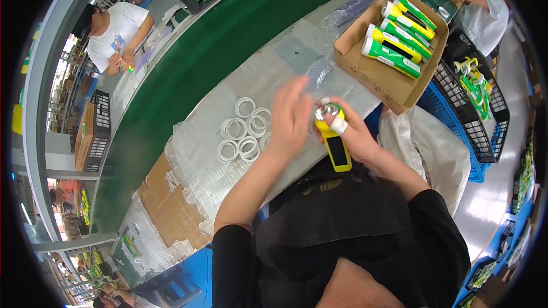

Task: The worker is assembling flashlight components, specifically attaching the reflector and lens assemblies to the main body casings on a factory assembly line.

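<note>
A long workbench ran beside a dark green conveyor belt in a factory hall, with other people seated along the line toward ten o'clock and one o'clock. The bench top was littered with clear plastic sleeves, and flattened brown cardboard lay at its near end.

The right hand was closed around a yellow flashlight, fingers wrapped about its head, one fingertip bound in white tape. The flashlight's long axis ran from its silver reflector end at about eleven o'clock down to its tail at about five o'clock, the tail pointing back toward the person's body. The left hand hovered just to the nine o'clock side of the reflector, fingers spread and slightly blurred; whether it held anything could not be told. It lay between the flashlight and a cluster of white rings scattered on the bench at nine o'clock, so the left hand was the nearer to those rings while the right alone carried the flashlight.

At one o'clock from the hands sat an open cardboard box holding finished green and yellow flashlights laid side by side. Beyond it, at two o'clock, a dark plastic crate held more green parts.
</note>
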The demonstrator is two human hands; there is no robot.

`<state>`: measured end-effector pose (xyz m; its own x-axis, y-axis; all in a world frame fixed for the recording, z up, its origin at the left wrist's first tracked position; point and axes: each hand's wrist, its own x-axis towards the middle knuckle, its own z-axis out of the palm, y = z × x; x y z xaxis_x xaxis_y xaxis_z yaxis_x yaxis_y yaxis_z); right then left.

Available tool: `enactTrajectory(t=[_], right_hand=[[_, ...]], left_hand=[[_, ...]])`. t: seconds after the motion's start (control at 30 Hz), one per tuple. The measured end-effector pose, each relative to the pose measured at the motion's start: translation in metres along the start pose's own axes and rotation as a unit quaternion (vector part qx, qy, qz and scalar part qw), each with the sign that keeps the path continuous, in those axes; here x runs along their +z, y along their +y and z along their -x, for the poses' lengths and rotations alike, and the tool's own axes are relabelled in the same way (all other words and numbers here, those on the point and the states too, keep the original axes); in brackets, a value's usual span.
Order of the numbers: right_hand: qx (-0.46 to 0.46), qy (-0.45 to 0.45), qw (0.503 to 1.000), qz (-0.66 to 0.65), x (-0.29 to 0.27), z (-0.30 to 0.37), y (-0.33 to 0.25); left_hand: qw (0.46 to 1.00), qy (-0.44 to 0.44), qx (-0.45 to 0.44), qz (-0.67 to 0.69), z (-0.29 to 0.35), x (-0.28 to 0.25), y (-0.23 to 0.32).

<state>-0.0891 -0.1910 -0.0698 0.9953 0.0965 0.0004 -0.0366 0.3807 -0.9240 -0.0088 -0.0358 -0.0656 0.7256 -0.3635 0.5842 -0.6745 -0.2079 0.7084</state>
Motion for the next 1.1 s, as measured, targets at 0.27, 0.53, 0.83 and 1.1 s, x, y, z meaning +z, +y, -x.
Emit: enactTrajectory(t=[0.27, 0.53, 0.83, 1.1], right_hand=[[0.009, 0.036, 0.999, -0.015, -0.012, 0.007, -0.010], [0.006, 0.017, 1.000, -0.002, -0.015, 0.002, -0.013], [-0.004, -0.083, 0.996, 0.009, 0.012, -0.003, -0.017], [0.048, -0.143, 0.988, 0.014, 0.027, -0.009, -0.010]], left_hand=[[0.957, -0.129, -0.052, -0.256, -0.018, 0.022, -0.057], [0.993, -0.085, -0.052, -0.063, -0.023, -0.004, -0.017], [0.993, -0.095, 0.073, -0.005, 0.013, -0.029, 0.029], [0.990, -0.049, 0.133, -0.003, 0.022, -0.030, 0.021]])
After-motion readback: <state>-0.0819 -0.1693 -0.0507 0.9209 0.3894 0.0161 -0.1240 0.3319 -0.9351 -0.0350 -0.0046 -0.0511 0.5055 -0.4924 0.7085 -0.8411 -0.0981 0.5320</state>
